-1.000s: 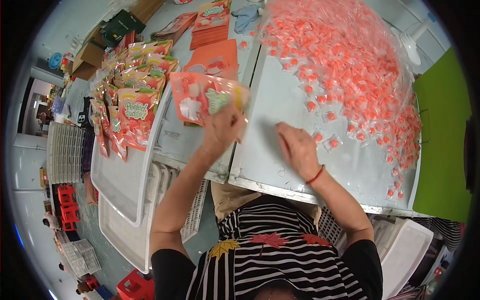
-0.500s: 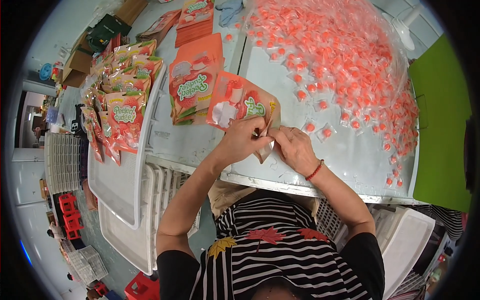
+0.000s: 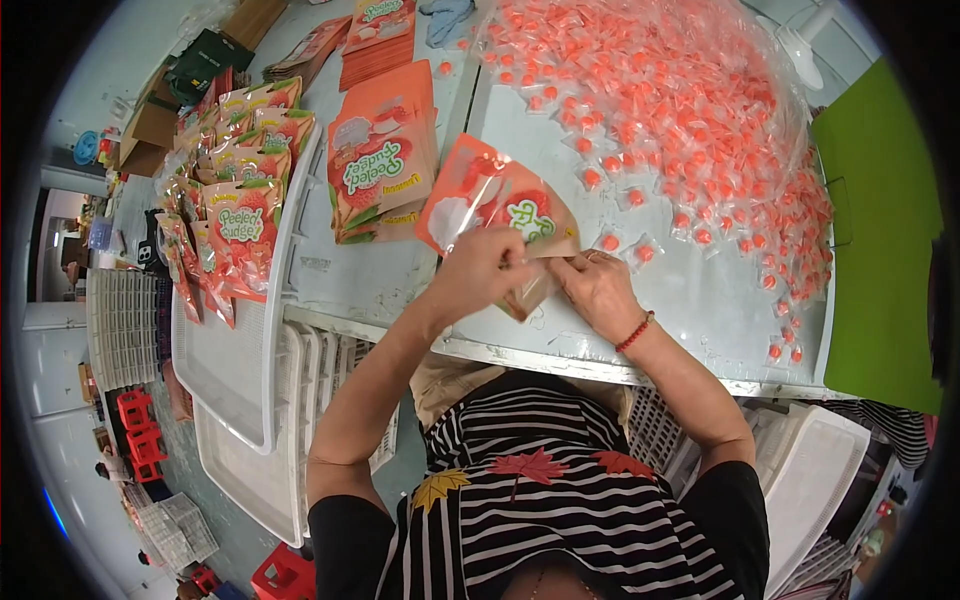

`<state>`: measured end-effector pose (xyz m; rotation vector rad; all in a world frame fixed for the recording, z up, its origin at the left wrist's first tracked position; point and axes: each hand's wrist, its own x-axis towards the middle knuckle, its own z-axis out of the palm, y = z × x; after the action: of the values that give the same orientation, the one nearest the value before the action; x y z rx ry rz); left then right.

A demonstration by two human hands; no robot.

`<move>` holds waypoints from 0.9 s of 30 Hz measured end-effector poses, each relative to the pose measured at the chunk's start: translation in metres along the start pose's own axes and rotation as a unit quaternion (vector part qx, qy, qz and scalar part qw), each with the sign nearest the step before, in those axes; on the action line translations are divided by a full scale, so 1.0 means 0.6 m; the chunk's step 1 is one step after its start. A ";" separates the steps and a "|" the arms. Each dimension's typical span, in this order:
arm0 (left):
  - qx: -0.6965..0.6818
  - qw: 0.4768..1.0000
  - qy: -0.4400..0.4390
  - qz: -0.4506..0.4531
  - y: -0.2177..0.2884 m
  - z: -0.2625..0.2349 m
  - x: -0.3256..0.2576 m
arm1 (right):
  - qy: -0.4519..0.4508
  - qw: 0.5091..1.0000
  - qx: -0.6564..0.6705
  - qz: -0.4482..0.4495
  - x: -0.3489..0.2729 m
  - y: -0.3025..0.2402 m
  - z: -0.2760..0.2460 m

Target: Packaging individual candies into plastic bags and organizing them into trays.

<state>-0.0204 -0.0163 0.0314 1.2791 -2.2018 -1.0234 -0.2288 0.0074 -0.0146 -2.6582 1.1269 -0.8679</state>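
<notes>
A flat orange-red snack pouch (image 3: 468, 190) with fruit pictures lies tilted at the near edge of the table, its open mouth toward me. My right hand (image 3: 600, 297) pinches the mouth's right corner between thumb and fingers. Slightly blurred, my left hand (image 3: 474, 272) is curled over the near left part of the pouch; what its fingertips grip is hidden. Left of it lies a stack of matching flat pouches (image 3: 375, 150). A large heap of small wrapped orange candies (image 3: 680, 110) spreads over the table's right side, with loose candies (image 3: 640, 252) close to my right hand.
Filled pouches (image 3: 240, 235) stand in a white tray (image 3: 225, 350) at the left. Stacked white trays (image 3: 255, 465) sit below it. More flat pouches (image 3: 380, 55) and a blue cloth (image 3: 447, 22) lie at the back. A green panel (image 3: 875, 240) borders the table's right end.
My left hand has shifted slightly left and back from the right hand, with more of the pouch's mouth showing between them. The right hand keeps its pinch. The whole view has shifted slightly.
</notes>
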 end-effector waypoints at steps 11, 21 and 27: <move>0.342 0.923 0.141 0.108 0.043 0.074 -0.003 | -0.057 0.462 0.750 0.470 0.012 -0.008 -0.030; 0.225 0.957 0.150 0.108 0.015 0.100 -0.008 | 0.018 0.633 0.653 0.416 -0.015 -0.038 -0.012; 0.189 0.953 0.184 0.151 0.028 0.139 -0.012 | -0.008 0.478 0.738 0.476 -0.022 -0.024 -0.001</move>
<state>-0.0803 0.0281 -0.0103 1.1164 -2.2567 -0.2283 -0.2276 0.0269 -0.0156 -0.4227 0.8188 -0.8002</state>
